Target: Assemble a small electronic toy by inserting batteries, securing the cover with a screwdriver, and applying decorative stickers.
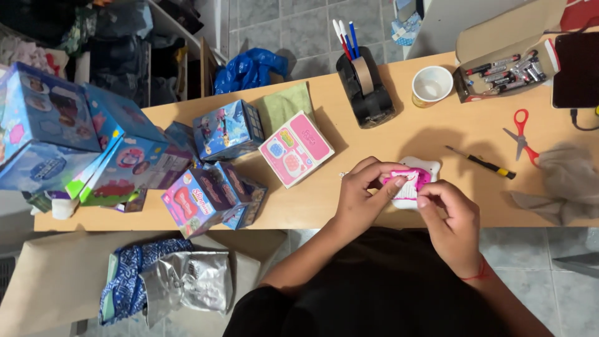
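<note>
The small pink-and-white toy (413, 180) is gripped at the table's (399, 134) near edge between both hands, the left hand (360, 195) pinching its left side and the right hand (450, 219) its near-right corner, both equally close.

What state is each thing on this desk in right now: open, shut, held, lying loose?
Pink toy: held over the desk edge by both hands.
Left hand: fingers pinching the toy.
Right hand: fingers pinching the toy.
Battery box: lid open, batteries inside.
Scissors: lying flat, blades nearly shut.
Screwdriver: lying loose.
Cup: upright, looks empty.
Tape dispenser: upright, pens standing in it.
Pink booklet: lying flat, shut.
</note>
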